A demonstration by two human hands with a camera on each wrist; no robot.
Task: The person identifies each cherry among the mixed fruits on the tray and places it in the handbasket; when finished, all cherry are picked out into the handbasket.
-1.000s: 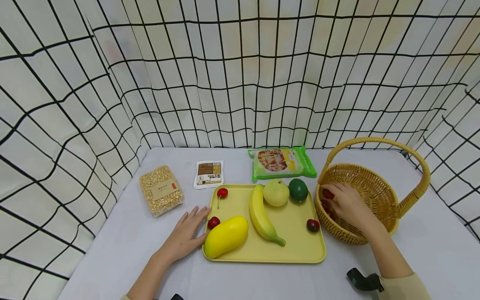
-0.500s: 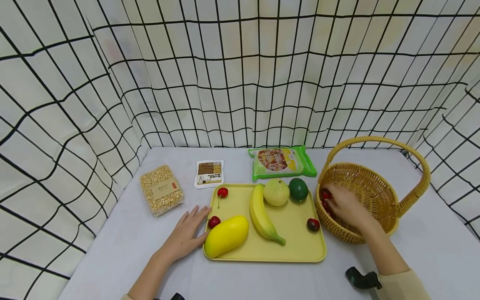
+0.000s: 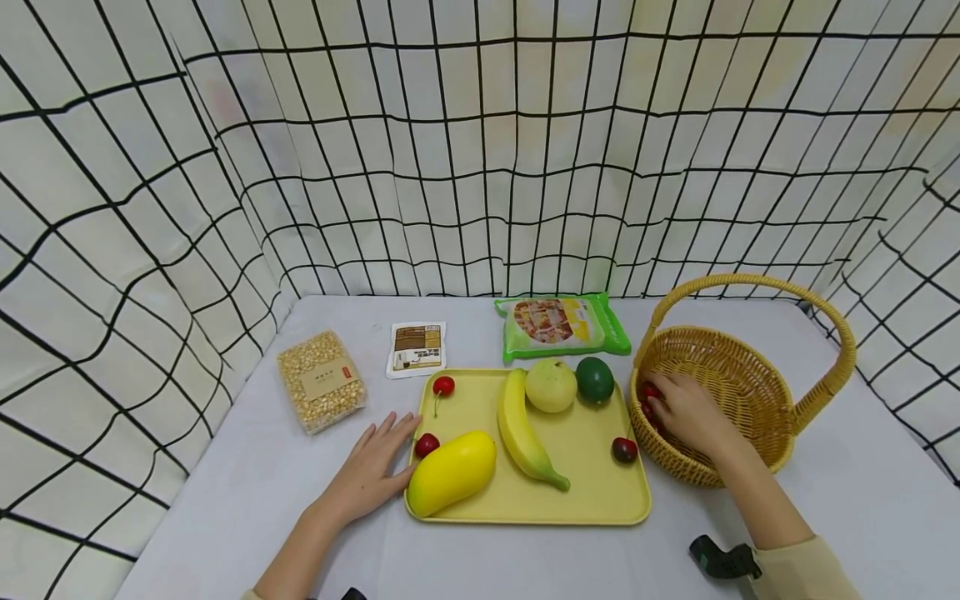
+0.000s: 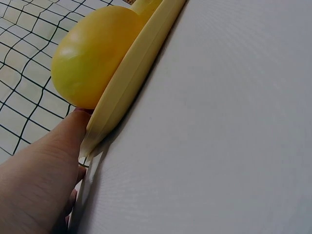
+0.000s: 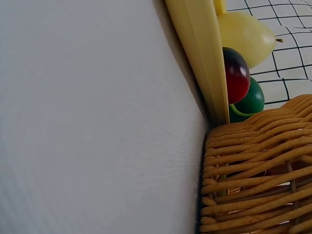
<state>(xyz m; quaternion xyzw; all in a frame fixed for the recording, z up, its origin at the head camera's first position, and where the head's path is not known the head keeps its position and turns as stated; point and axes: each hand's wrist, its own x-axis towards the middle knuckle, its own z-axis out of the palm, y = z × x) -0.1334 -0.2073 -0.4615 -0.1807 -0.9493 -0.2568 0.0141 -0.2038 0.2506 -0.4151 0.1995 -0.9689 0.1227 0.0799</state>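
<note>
My right hand [image 3: 693, 414] reaches into the wicker basket [image 3: 742, 367], its fingers bent down at several red cherries [image 3: 649, 392] by the basket's left wall. The fingertips are partly hidden, and I cannot tell if they pinch a cherry. In the right wrist view the basket's woven side [image 5: 258, 180] hides this hand. My left hand [image 3: 367, 471] lies with fingers spread at the left rim of the yellow tray [image 3: 592, 500]. Its thumb touches the rim close to a yellow mango [image 3: 453, 473], and a dark red cherry [image 3: 427, 446] sits just beyond.
On the tray are a banana [image 3: 522, 429], a pale green round fruit [image 3: 551, 386], a dark green fruit [image 3: 596, 381] and two more cherries [image 3: 624, 450]. Behind stand a green food packet [image 3: 562, 325], a small sachet [image 3: 417, 348] and a bag of corn kernels [image 3: 322, 381].
My right hand has shifted slightly among the cherries inside the basket, and more of the red cherries shows beside its fingers. The left hand has stayed at the tray's rim.
</note>
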